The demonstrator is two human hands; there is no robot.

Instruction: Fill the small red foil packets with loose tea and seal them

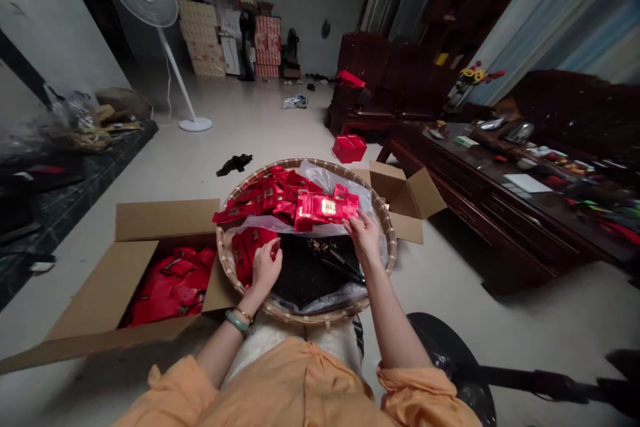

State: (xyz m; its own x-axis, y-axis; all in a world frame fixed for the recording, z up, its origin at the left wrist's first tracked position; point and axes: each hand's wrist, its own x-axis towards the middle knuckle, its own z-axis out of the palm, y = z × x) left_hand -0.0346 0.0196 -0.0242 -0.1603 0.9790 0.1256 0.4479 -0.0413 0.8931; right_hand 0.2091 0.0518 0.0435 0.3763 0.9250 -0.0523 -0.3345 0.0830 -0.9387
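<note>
A round woven bamboo tray (385,233) rests on my lap, lined with a clear plastic sheet (333,180). My right hand (363,235) pinches the edge of a shiny red packet with a gold label (325,208), raised over the tray. My left hand (265,268) grips a small bunch of red packets (253,247) at the tray's near left. Loose red packets (267,199) lie in a heap at the back of the tray. Below my hands is a pile of dark tea leaves (300,277), with black tongs (343,265) lying on it.
An open cardboard box of red packets (170,287) stands to my left, and another open carton (405,193) lies behind the tray. A long wooden table (480,193) crowded with small items runs along the right. A red box (349,148) and a black cloth (234,164) lie on the floor.
</note>
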